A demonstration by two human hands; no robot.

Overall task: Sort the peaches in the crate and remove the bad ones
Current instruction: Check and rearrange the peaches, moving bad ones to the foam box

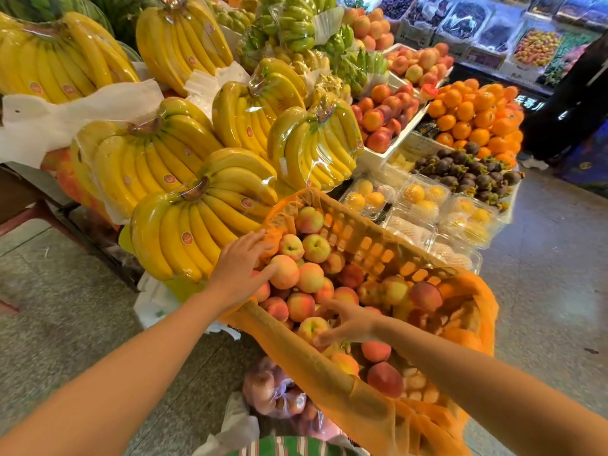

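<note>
Pink-yellow blushed peaches (311, 278) heaped in orange crate (368, 238), left hand (241, 268) and right hand (348, 320) open-fingered, touching them

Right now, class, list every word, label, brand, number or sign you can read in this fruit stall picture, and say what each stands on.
No text here can be read with confidence.
Red oval stickers on the yellow banana bunches: too small to read.
Glowing white characters at far right: blurred, partly cut off.
Purple shelf tag at the back: blurred.
Green print on the white plastic bag: too small.
</note>
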